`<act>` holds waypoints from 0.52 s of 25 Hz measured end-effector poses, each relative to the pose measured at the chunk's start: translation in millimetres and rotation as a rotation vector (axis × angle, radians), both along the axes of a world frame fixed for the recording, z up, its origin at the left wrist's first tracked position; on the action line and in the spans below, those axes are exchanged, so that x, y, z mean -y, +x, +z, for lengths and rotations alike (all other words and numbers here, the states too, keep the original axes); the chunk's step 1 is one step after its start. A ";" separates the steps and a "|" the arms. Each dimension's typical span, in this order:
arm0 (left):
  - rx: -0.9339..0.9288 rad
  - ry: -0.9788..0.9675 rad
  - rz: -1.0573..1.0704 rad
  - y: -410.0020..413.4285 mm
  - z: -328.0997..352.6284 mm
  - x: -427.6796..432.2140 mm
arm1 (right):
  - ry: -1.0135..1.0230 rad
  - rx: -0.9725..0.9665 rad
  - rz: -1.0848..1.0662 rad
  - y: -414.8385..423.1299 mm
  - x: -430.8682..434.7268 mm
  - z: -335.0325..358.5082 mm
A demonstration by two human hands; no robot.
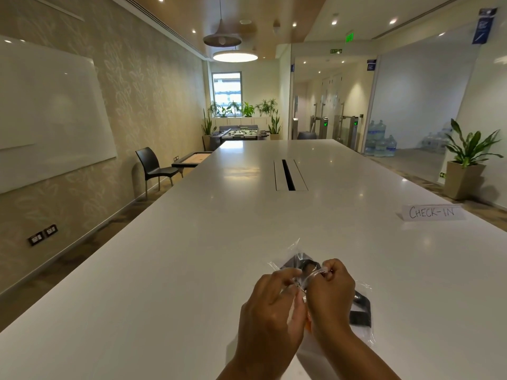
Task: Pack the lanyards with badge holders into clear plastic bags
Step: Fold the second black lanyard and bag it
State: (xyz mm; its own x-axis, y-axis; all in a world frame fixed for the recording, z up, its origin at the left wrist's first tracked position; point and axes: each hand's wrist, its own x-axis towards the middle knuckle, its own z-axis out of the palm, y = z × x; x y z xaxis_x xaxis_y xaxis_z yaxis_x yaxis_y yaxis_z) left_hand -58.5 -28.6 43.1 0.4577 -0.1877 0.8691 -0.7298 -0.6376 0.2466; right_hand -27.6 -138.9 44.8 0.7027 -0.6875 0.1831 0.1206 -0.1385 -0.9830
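Bag: I see the clear plastic bag (pixel 291 253), dark lanyard (pixel 305 264) inside, left of the CHECK-IN card (pixel 432 212) and nearer me.
Left hand (pixel 270 305): pinching the bag's near edge.
Right hand (pixel 330 294): pinching the same edge, on the card's side.
Axis: bag stretches away from both hands.
Hidden: badge holder and bag mouth; knuckles cover them.

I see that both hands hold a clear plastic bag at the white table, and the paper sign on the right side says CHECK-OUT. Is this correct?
Not quite. The paper sign says CHECK-IN, not CHECK-OUT, as the head view shows. The rest is right: the left hand and the right hand hold the clear plastic bag at the white table, and the sign is on the right side.
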 end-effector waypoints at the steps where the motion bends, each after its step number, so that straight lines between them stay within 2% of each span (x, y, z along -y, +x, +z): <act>1: -0.061 -0.020 -0.001 0.2 -1.1 -0.6 | -0.016 -0.011 0.007 0.0 0.1 0.3; 5: -0.568 -0.219 0.056 -1.6 -4.0 2.6 | -0.010 -0.034 0.125 3.1 1.3 -2.1; 7: -0.774 -0.381 0.074 0.0 -1.4 4.5 | 0.004 -0.024 0.188 3.8 -0.5 -4.0; 9: -0.877 -0.600 -0.040 3.6 -0.2 2.3 | 0.041 0.018 0.265 2.5 -3.7 -2.9; 13: -0.922 -0.850 -0.213 11.1 -0.4 -5.4 | 0.092 0.061 0.473 0.6 -5.0 3.9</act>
State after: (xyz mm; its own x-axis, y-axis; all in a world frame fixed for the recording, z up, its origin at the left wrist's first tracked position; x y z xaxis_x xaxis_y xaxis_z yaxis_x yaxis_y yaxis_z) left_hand -47.4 -23.2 42.8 0.9838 0.1257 0.1282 -0.1387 0.0784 0.9872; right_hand -27.0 -133.9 48.6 0.9321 -0.3102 0.1871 0.2070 0.0322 -0.9778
